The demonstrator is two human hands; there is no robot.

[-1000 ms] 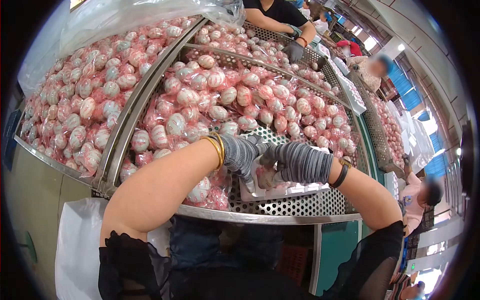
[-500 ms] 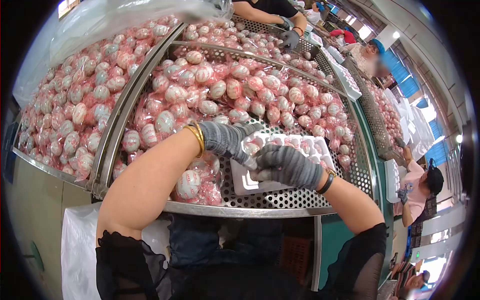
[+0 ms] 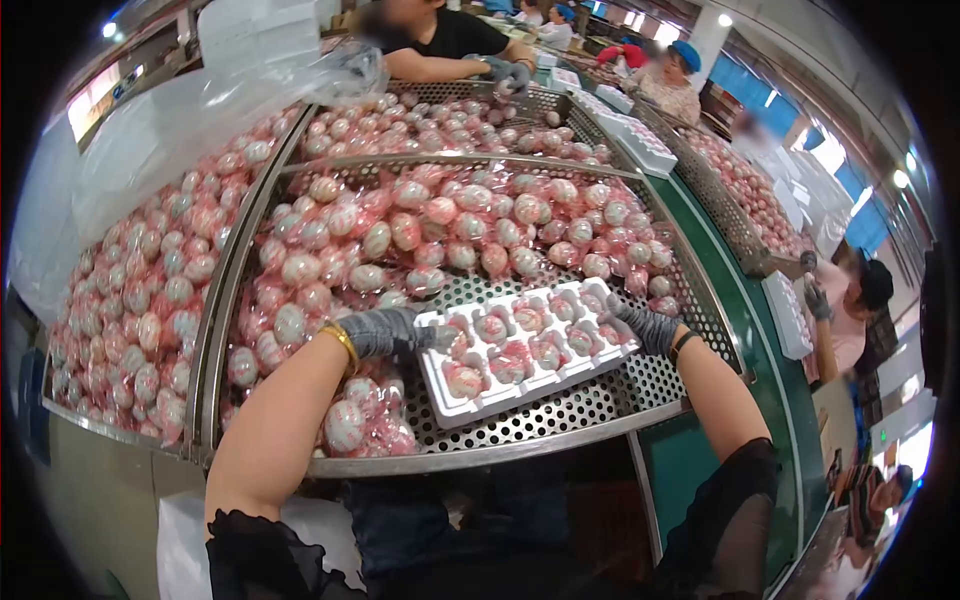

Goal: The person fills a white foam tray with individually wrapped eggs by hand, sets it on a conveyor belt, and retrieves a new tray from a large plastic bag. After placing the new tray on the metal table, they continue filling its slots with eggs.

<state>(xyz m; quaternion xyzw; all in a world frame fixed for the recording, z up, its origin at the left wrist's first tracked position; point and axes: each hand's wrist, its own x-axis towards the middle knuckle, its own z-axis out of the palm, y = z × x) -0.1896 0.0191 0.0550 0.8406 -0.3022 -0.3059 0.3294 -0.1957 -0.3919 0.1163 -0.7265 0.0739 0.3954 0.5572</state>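
A white foam tray (image 3: 500,402) with several wrapped eggs in its pockets is held level between my gloved hands, over the perforated metal bin. My left hand (image 3: 385,334) grips the tray's left end, its fingers on the rim. At the right end, my right hand (image 3: 645,325) has its fingers on the tray's edge. Behind the tray lies a heap of eggs (image 3: 460,225) in clear wrappers with red print. More wrapped eggs (image 3: 345,425) lie near my left forearm.
Another egg bin (image 3: 140,320) stands at the left, with plastic sheeting (image 3: 200,120) over its back. A green conveyor (image 3: 720,235) runs along the right, carrying white trays (image 3: 640,143). A co-worker in black (image 3: 450,40) reaches into the far bin; a co-worker in pink (image 3: 845,310) is at right.
My hands have moved apart from over the tray to its two ends. More eggs show in the tray, which is now tilted differently. The view has shifted.
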